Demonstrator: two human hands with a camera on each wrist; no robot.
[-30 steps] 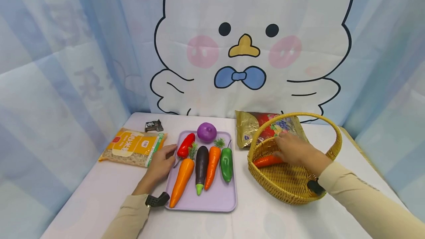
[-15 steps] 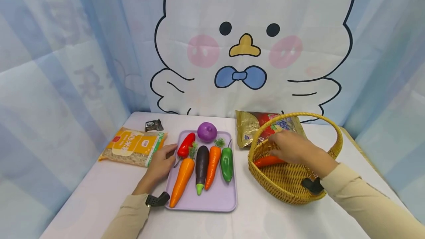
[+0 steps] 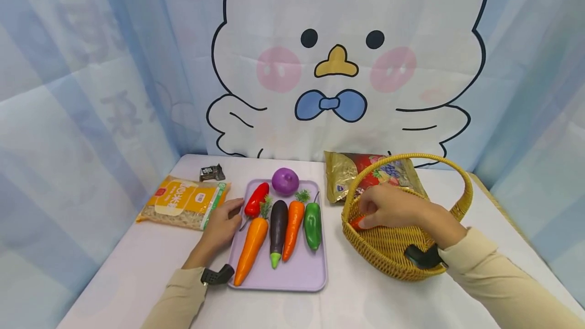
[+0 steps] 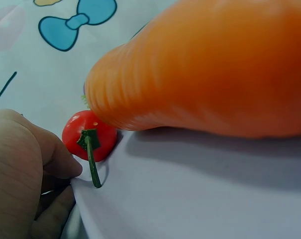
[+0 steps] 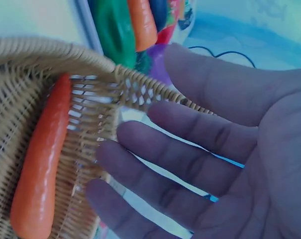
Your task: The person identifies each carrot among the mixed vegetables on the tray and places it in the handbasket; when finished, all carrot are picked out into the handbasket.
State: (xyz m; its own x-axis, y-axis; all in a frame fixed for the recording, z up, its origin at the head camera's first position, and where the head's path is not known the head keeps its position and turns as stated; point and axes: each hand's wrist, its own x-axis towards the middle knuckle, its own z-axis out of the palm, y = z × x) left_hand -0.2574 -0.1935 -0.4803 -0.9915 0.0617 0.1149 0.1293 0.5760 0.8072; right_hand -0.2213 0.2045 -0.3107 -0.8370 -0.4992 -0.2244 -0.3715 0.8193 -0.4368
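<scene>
1. Head view: pale backdrop [image 3: 397, 4], hanging behind the white table [image 3: 347, 301].
2. Wicker basket [image 3: 397, 270], on the right: only one vegetable visible inside.
3. Lilac tray [image 3: 297, 275]: bearing large orange carrot [image 3: 251, 250], eggplant [image 3: 278, 230], thinner carrot [image 3: 293, 230], green pepper [image 3: 312, 227], red pepper [image 3: 256, 200] and, at the far edge, purple onion [image 3: 285, 182]. Seemingly partway, with six here against one in the basket; unclear whether filling or emptying it.
4. Gold-and-red bag [image 3: 377, 174], behind the basket: fruit pictures, lettering too small to read.
5. Orange bag [image 3: 183, 203], left of the tray: large white characters, too blurred to read surely.
6. Right hand [image 3: 390, 207], over the basket: fingers spread, grasping nothing in the right wrist view. Left hand [image 3: 221, 225]: fingertips at the tray's rim; cannot tell whether gripping.
7. Orange-red carrot [image 5: 41, 164]: lying inside the basket, near the right fingertips but apart.
8. Dark packet [image 3: 212, 172]: white print, illegible.
</scene>
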